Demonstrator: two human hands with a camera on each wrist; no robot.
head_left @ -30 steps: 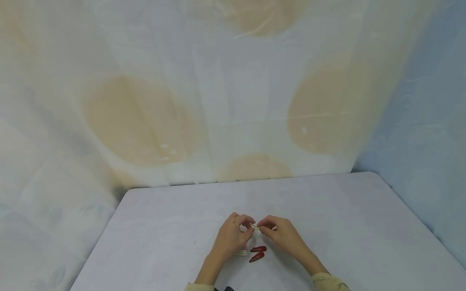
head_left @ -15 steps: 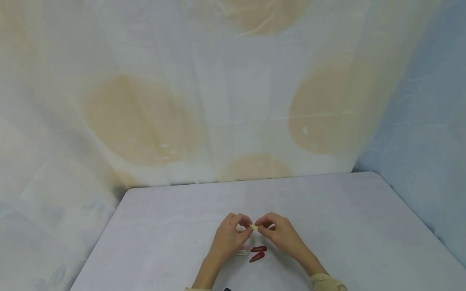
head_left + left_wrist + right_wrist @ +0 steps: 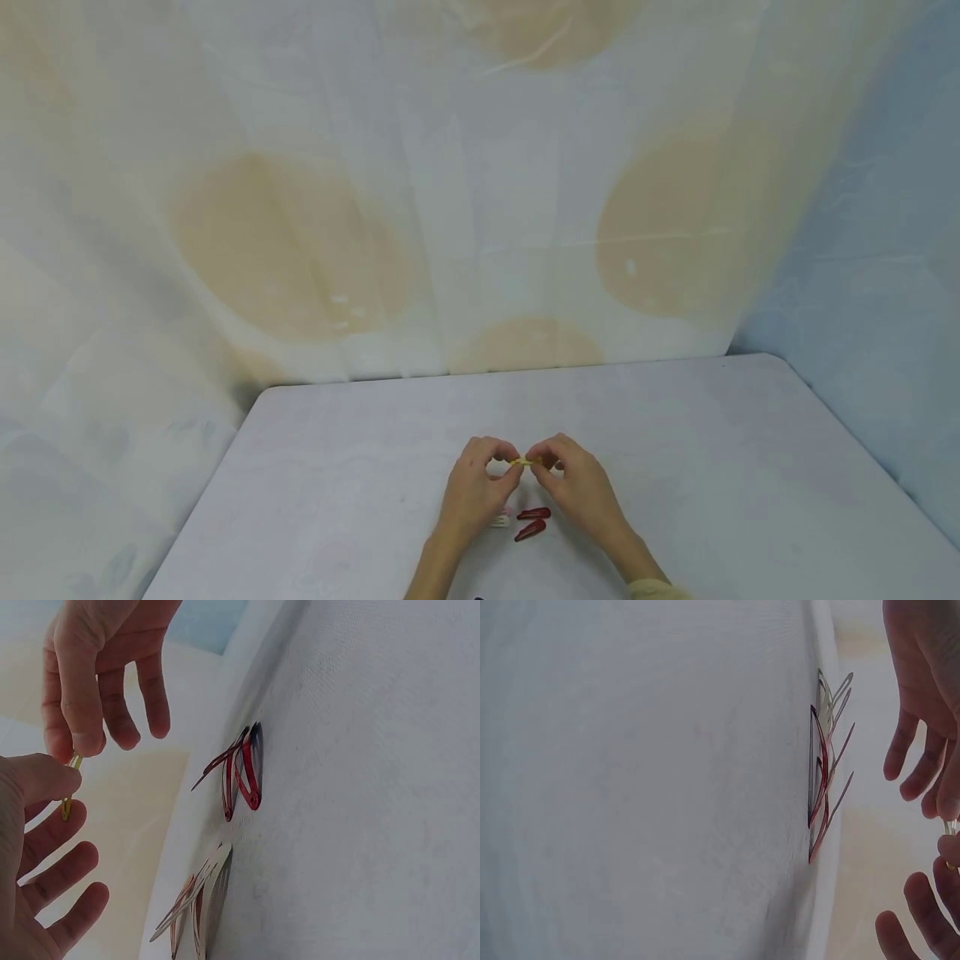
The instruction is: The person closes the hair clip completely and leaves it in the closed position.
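Altogether we list one table (image 3: 315, 467), pale and cloth-covered, with a draped backdrop (image 3: 300, 208) of beige discs behind it. Two hands work above its near middle: our left hand (image 3: 474, 492) and our right hand (image 3: 581, 487), fingertips meeting, both pinching one yellow hair clip (image 3: 521, 461) held between them, clear of the tabletop. From the left wrist the same clip (image 3: 69, 796) shows nipped between thumb and forefinger, the remaining fingers loosely spread. On the table just below the hands lie two red hair clips (image 3: 532, 522), side by side, sprung open. Beside them, partly under the left hand, lie pale hair clips (image 3: 196, 900), at least two; we cannot count them exactly.
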